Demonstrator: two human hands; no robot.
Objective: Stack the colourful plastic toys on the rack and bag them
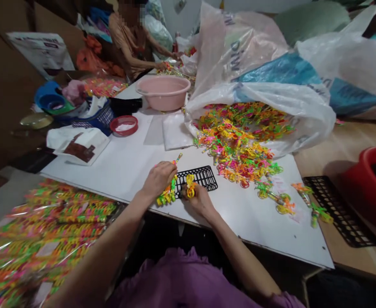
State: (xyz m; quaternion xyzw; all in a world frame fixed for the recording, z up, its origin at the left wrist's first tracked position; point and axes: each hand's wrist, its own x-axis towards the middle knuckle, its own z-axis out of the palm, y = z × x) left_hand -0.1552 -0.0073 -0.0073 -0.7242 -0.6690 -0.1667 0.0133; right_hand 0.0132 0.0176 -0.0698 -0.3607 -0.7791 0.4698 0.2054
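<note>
A black slotted plastic rack (211,176) lies near the front edge of the white table. Several small bright plastic toys (168,196), yellow, green and orange, line its left end. Over that end, my left hand (158,177) has its fingers closed on one such toy, whose thin tube (179,158) sticks up past the fingertips. My right hand (201,200) pinches a yellow-orange plastic toy (190,187) above the rack's middle. Its lower fingers are partly hidden behind the toy. To the right spreads a loose heap of similar toys (239,154), spilling from a large plastic bag (316,115).
A pink basin (165,96), red dish (123,127), blue basket (102,117) and white pouch (87,147) stand left and behind. Bagged toys (56,231) fill the lower left. At right are another black rack (342,214) and a red tub (364,184). Another person (133,47) works behind.
</note>
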